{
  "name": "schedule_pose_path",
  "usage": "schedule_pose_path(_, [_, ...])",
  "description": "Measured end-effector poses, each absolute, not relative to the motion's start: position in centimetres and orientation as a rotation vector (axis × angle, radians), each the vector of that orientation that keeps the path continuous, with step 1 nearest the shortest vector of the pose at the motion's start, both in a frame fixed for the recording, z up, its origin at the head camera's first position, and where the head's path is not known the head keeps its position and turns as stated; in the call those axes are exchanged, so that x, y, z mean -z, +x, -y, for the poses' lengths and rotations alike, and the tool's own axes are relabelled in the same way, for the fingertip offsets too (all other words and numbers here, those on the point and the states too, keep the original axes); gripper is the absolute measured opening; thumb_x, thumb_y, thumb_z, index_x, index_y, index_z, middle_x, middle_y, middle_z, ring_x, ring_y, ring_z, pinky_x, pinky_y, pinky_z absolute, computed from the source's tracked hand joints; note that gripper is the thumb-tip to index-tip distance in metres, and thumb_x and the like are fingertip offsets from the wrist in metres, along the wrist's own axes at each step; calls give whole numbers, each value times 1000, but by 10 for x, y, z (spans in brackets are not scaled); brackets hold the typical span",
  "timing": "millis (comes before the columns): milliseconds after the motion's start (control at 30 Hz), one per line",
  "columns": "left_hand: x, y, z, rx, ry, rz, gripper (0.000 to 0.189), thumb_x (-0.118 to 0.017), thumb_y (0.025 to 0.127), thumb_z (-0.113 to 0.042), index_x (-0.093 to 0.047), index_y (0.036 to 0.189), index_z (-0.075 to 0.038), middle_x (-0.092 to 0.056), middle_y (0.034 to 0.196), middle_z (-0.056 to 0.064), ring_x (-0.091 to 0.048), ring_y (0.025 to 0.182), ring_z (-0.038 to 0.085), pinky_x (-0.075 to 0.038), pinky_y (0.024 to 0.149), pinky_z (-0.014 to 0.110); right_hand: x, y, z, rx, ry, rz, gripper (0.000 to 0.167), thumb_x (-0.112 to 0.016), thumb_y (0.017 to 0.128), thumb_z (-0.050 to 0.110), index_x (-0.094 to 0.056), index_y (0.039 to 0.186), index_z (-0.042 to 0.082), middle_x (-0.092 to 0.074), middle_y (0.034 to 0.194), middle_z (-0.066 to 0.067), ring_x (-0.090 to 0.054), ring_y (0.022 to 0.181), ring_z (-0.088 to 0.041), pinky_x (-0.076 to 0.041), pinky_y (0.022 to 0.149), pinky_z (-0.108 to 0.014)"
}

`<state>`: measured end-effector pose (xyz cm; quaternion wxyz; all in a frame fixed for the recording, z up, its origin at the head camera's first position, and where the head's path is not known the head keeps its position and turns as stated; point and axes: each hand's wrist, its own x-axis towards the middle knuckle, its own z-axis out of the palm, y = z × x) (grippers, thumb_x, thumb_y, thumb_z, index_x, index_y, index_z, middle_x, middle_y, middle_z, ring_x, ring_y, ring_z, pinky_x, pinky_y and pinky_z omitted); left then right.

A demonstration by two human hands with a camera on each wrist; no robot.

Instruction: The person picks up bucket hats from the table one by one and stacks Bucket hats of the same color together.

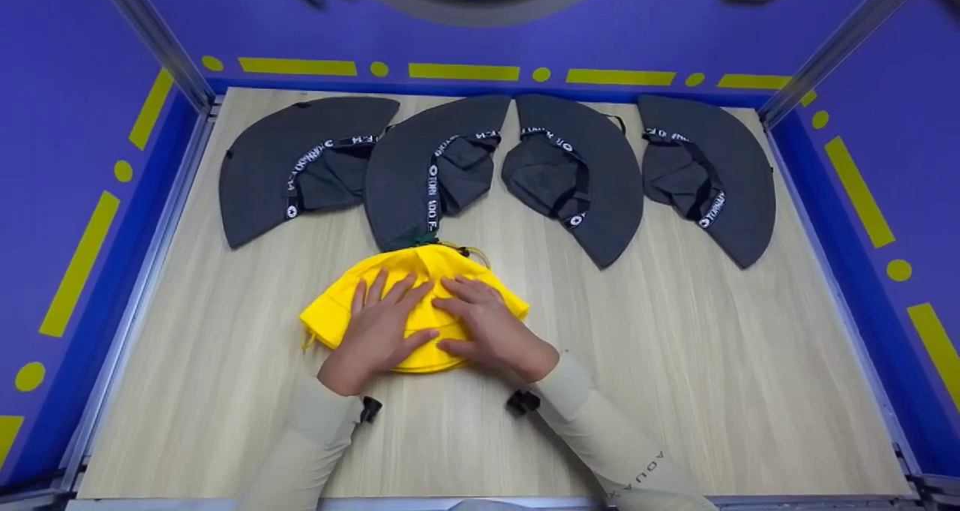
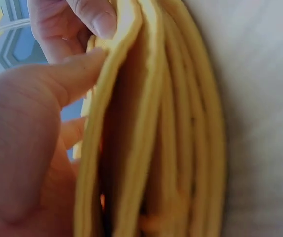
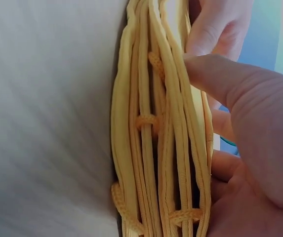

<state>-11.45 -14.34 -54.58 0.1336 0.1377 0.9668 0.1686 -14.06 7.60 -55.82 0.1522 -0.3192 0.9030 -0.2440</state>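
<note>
A stack of yellow hats lies folded flat on the table in the head view. My left hand rests on its left half with the fingers spread. On the right half my right hand presses down, also with spread fingers. The two thumbs point toward each other near the lower edge. Several stitched brim layers show edge-on in the left wrist view, with a gap between the upper ones. The right wrist view shows the layered edges closer together, with small yellow cord loops. My palms hide part of the top hat.
Dark grey wide-brimmed hats lie in a row along the back: one at far left, one left of centre, one right of centre and one at far right. Blue panels enclose the wooden table.
</note>
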Motion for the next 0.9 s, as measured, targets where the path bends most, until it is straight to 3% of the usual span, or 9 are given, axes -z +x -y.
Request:
schedule_pose_path(167, [545, -116, 136, -485, 335, -2827, 67, -52, 101, -59, -39, 159, -26, -40, 163, 8, -16, 157, 45, -6, 123, 71, 557, -145, -84, 936, -944, -2500, 58, -71, 96, 43, -58, 146, 17, -44, 161, -2, -32, 155, -24, -26, 127, -49])
schedule_pose_path(333, [548, -115, 131, -440, 289, -2874, 62, -49, 103, -58, -42, 157, -27, -47, 158, 8, -20, 155, 46, -8, 123, 70, 550, -156, -101, 1370, -785, -2309, 45, -69, 98, 36, -66, 136, 12, -59, 148, -1, -48, 145, -17, -35, 123, -41])
schedule_pose_path(500, [553, -113, 128, -390, 281, -2921, 63, -53, 101, -59, -44, 156, -29, -48, 156, 8, -23, 154, 46, -11, 123, 69, 543, -171, -124, 1788, -555, -2143, 34, -67, 100, 24, -69, 127, 3, -67, 136, -10, -62, 129, -22, -49, 111, -32])
schedule_pose_path(667, [557, -112, 128, -376, 312, -2995, 59, -55, 100, -57, -50, 153, -29, -52, 153, 9, -26, 153, 46, -15, 121, 70, 535, -194, -148, 1949, -381, -2245, 26, -68, 99, 15, -72, 122, 2, -71, 129, -13, -66, 119, -28, -55, 98, -22])
schedule_pose_path(900, [561, -110, 128, -363, 320, -3020, 57, -55, 101, -57, -51, 152, -31, -52, 153, 8, -26, 153, 46, -15, 121, 70, 536, -233, -182, 1927, -195, -2581, 18, -71, 97, 17, -76, 111, 5, -73, 117, -11, -66, 98, -12, -55, 86, -17])
